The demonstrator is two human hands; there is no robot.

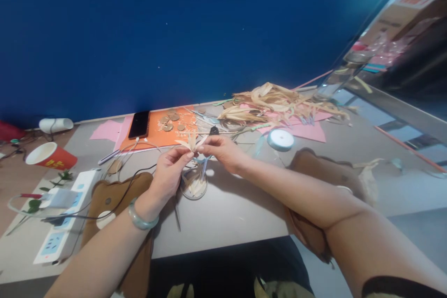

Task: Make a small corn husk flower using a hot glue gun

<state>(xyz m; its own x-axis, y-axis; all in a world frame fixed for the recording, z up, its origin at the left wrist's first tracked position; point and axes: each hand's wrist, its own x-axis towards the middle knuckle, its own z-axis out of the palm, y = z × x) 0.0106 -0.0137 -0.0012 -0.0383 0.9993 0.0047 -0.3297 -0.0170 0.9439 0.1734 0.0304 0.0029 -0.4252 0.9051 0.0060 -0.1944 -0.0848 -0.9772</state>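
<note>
My left hand (170, 171) and my right hand (223, 150) meet above the grey table (230, 214), both pinching a small pale straw flower (190, 142) with spiky leaf-like strips. The fingers of each hand are closed on it from either side. Just below the hands sits a small clear round dish (194, 186) holding pale straw bits. A green bangle (141, 220) circles my left wrist. Behind the hands lies a pile of dried straw strips (275, 102) on pink paper (307, 130).
An orange sheet (153, 137) carries brown round discs (171, 121) and a black phone (139, 124). A white ribbon roll (281, 139) lies right of my hands. At left are a tipped red paper cup (50, 156), a white power strip (66, 216) and brown cushions (111, 195).
</note>
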